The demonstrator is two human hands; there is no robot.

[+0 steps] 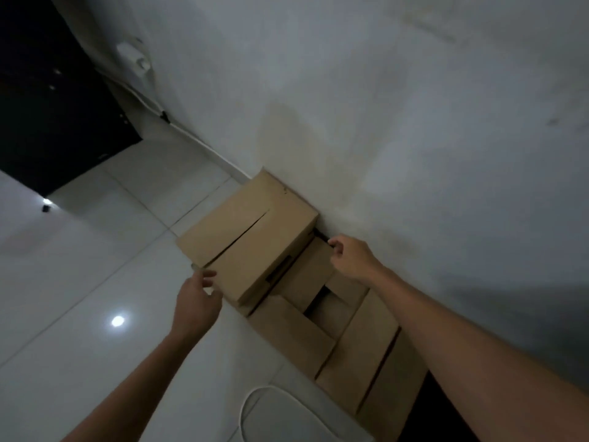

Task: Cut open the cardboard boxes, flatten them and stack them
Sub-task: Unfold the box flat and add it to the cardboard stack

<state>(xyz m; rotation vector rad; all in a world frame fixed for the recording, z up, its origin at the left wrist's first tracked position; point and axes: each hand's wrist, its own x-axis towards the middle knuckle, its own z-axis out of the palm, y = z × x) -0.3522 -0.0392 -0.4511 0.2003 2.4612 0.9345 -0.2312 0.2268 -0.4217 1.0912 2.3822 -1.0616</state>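
A person reaches with both bare arms to a closed cardboard box [245, 237] beside a white wall [414, 106]; the box sits on flattened cardboard [353, 342] that lies along the foot of the wall on a white tiled floor [79, 298]; the box's long axis runs from the wall out over the floor, one short end against the wall, and the seam between its top flaps follows the same line; the left hand [196, 301] is at the box's outer corner, fingers loosely spread and holding nothing, contact with the cardboard unclear; the right hand [350, 256] is at the wall-side corner, fingers curled near a small dark shape [322, 235], and whether they grip anything cannot be told; a white rounded object [287, 413] lies at the bottom edge
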